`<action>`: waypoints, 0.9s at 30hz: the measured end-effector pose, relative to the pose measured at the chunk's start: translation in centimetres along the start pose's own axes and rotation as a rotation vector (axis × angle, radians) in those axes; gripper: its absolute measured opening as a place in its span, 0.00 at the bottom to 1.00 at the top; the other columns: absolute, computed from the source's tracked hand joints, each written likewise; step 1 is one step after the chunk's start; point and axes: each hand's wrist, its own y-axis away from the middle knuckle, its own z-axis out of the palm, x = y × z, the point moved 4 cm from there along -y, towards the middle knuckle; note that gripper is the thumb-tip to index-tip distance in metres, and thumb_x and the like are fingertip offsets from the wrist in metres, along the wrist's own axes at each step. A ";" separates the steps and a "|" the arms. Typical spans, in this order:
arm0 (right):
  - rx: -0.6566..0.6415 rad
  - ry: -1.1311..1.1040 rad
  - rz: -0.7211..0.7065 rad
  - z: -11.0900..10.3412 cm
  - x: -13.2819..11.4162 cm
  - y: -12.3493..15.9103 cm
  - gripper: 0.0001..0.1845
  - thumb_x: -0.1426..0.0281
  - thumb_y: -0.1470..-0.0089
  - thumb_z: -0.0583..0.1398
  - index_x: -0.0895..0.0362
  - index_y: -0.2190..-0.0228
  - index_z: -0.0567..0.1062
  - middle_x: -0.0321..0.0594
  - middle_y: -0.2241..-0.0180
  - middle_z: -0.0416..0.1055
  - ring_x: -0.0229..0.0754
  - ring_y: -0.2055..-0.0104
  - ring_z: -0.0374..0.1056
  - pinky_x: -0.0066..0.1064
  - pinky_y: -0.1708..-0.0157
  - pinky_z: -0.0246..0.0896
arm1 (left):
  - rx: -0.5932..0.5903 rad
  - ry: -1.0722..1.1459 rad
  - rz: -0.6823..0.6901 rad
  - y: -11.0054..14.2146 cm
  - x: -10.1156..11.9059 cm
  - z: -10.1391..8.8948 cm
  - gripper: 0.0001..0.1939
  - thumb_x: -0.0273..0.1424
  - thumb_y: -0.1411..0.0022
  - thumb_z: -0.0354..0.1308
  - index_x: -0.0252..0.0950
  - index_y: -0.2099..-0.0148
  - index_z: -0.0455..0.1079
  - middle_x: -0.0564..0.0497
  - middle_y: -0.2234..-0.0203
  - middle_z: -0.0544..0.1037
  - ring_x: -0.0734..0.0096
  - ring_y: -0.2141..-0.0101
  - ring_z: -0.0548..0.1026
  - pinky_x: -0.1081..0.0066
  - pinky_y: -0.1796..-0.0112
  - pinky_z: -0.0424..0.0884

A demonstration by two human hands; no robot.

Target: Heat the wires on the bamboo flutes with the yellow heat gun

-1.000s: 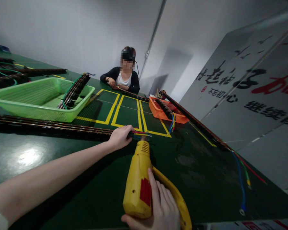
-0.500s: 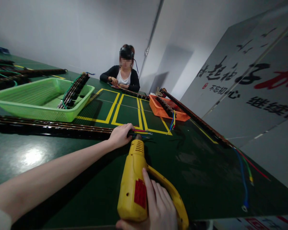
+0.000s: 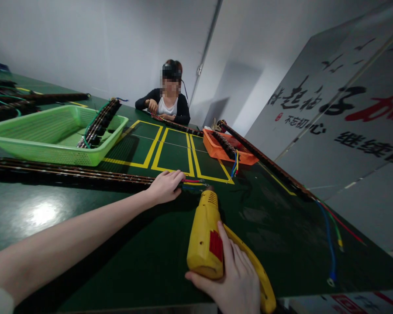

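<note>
The left hand (image 3: pixel 165 187) is closed over the end of the long dark strip (image 3: pixel 68 173), which lies along the left of the table (image 3: pixel 144 270) — a grip that likely keeps the loose wires (image 3: pixel 193 180) from shifting. These poke out past the fingers toward the right. The right hand (image 3: pixel 238 274) grips the yellow heat gun (image 3: pixel 203 246) from behind (its looped handle shows to the right), presumably so the nozzle (image 3: pixel 210 189) faces forward, near the wire tips — whether they touch is hard to tell at this size.
</note>
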 end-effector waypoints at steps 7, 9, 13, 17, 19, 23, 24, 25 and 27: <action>0.009 0.012 0.007 0.3 0.1 0.1 0.60 0.33 0.60 0.53 0.65 0.40 0.52 0.53 0.57 0.72 0.51 0.63 0.72 0.37 0.66 0.69 | -0.022 -0.007 0.002 0.0 0.3 0.0 0.15 0.28 0.43 0.50 0.35 0.52 0.61 0.44 0.57 0.72 0.59 0.55 0.71 0.61 0.52 0.59; 0.011 0.013 0.008 0.2 0.0 0.0 0.60 0.33 0.60 0.53 0.65 0.40 0.52 0.53 0.58 0.73 0.51 0.63 0.72 0.37 0.67 0.69 | -0.021 0.012 -0.013 0.0 0.4 0.1 0.19 0.29 0.43 0.49 0.34 0.48 0.59 0.43 0.54 0.71 0.59 0.53 0.70 0.61 0.51 0.59; 0.014 0.019 0.008 0.1 -0.1 0.1 0.58 0.34 0.59 0.52 0.65 0.41 0.54 0.51 0.61 0.74 0.51 0.63 0.72 0.38 0.67 0.69 | 0.019 0.027 -0.031 0.1 0.5 0.0 0.27 0.29 0.44 0.49 0.33 0.42 0.53 0.41 0.47 0.66 0.58 0.48 0.65 0.62 0.49 0.59; 0.033 0.041 0.005 0.0 -0.3 0.2 0.58 0.33 0.58 0.50 0.66 0.41 0.55 0.51 0.62 0.74 0.52 0.64 0.72 0.39 0.67 0.69 | 0.061 0.017 0.000 0.2 0.6 -0.3 0.24 0.27 0.46 0.50 0.34 0.46 0.57 0.42 0.44 0.62 0.57 0.47 0.63 0.62 0.49 0.59; 0.042 0.049 0.002 -0.1 -0.4 0.2 0.58 0.33 0.58 0.50 0.67 0.42 0.56 0.52 0.62 0.74 0.52 0.64 0.72 0.39 0.68 0.68 | 0.063 0.008 0.030 0.2 0.7 -0.4 0.19 0.26 0.46 0.51 0.35 0.50 0.60 0.43 0.45 0.62 0.57 0.47 0.64 0.62 0.49 0.59; 0.038 0.028 0.006 0.1 -0.9 0.6 0.59 0.33 0.60 0.51 0.67 0.41 0.55 0.52 0.63 0.74 0.51 0.65 0.71 0.38 0.68 0.67 | 0.044 -0.002 0.059 0.1 0.7 -0.2 0.14 0.26 0.44 0.50 0.36 0.54 0.62 0.44 0.47 0.64 0.59 0.49 0.65 0.61 0.50 0.60; 0.039 0.022 0.017 0.1 -1.0 0.7 0.60 0.33 0.60 0.52 0.66 0.41 0.54 0.52 0.63 0.73 0.51 0.65 0.71 0.39 0.67 0.67 | 0.040 -0.001 0.061 0.1 0.7 -0.1 0.14 0.26 0.44 0.49 0.36 0.53 0.62 0.44 0.47 0.65 0.59 0.50 0.65 0.62 0.50 0.60; 0.042 0.017 0.032 0.2 -1.2 0.9 0.60 0.33 0.60 0.52 0.66 0.41 0.54 0.52 0.62 0.73 0.52 0.65 0.71 0.40 0.67 0.67 | 0.034 0.001 0.062 0.1 0.6 0.0 0.15 0.26 0.43 0.49 0.36 0.52 0.62 0.44 0.48 0.65 0.60 0.50 0.66 0.62 0.51 0.61; 0.043 0.002 0.069 0.5 -1.5 1.2 0.60 0.32 0.60 0.52 0.65 0.40 0.54 0.53 0.60 0.73 0.53 0.63 0.70 0.41 0.65 0.66 | 0.023 0.008 0.060 0.1 0.6 0.2 0.16 0.26 0.42 0.48 0.37 0.51 0.62 0.45 0.48 0.66 0.60 0.50 0.66 0.62 0.51 0.61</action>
